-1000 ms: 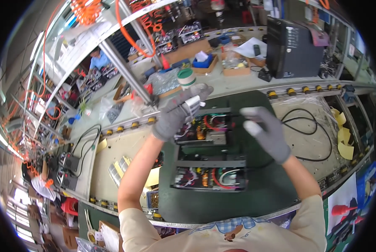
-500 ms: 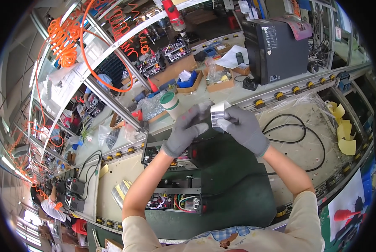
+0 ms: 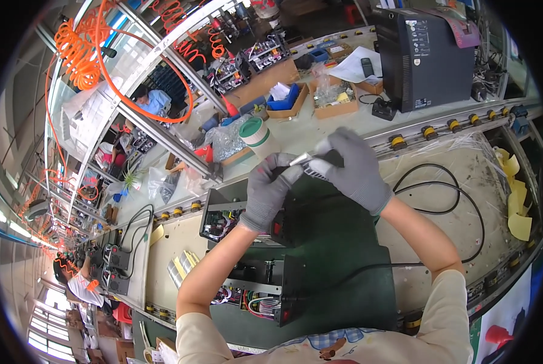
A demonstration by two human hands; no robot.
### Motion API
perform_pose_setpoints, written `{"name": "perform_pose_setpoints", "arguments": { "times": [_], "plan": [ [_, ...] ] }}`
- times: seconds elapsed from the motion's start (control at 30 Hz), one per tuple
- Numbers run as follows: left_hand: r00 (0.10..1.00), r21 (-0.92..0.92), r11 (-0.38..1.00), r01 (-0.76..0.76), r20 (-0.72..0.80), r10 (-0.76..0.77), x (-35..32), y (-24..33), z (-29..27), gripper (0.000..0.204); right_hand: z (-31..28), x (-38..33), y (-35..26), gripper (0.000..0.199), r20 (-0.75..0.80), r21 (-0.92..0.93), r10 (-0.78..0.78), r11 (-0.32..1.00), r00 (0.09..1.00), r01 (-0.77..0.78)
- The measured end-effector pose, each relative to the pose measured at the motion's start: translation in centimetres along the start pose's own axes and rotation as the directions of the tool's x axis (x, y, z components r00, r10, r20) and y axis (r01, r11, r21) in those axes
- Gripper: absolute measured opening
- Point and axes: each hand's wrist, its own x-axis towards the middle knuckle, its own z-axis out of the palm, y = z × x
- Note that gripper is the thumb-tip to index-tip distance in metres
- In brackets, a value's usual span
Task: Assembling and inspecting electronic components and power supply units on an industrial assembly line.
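While closed, both hands' fingers [image 3: 296,171] pinch metal part [image 3: 306,160]

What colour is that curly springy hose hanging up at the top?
The coiled hose is bright orange, seen in the head view, upper left.

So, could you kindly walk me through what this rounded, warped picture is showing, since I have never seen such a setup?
The picture comes from a wide fisheye camera worn on a person's head and looking down, so straight edges bend near the rim. The two forearms rising from the bottom belong to that person. Both hands wear grey gloves: the left hand and the right hand together hold a small silver and black part above the work surface. Beneath them, on a green mat, lie two opened black electronic units with coloured wiring, and a black cable loops to the right. Behind stand a black box-shaped case, a white and green cup and cardboard trays of parts.
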Motion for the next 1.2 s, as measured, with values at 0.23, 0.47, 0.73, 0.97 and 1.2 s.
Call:
{"name": "perform_pose_setpoints", "arguments": {
  "times": [0.23,0.47,0.73,0.97,1.2],
  "plan": [
    [0.995,0.054,0.997,0.063,-0.086,-0.059,-0.2,-0.9,-0.5,0.011,3.7,-1.0,1.0,0.026,0.214,0.325,0.14,0.923,0.967,-0.206],
    [0.994,0.345,0.938,0.03,-0.105,0.006,-0.1,-2.7,-2.6,0.013,6.6,-1.5,1.0,0.017,0.223,0.554,0.277,0.753,0.935,-0.355],
    [0.906,0.906,0.036,-0.421,0.422,-0.031,-2.7,-4.6,0.0,0.05,4.7,0.6,5.3,0.024,0.487,0.617,0.485,0.397,0.726,-0.679],
    [0.863,0.861,0.389,-0.327,0.44,-0.25,-7.6,-3.0,0.3,0.028,7.8,-3.7,4.8,0.021,0.738,0.344,0.206,0.704,0.642,-0.621],
    [0.979,0.907,0.37,-0.2,0.168,0.117,-6.4,-0.4,-2.1,0.029,9.6,-6.5,3.9,0.025,0.84,0.313,0.169,0.625,0.516,-0.715]
  ]
}}
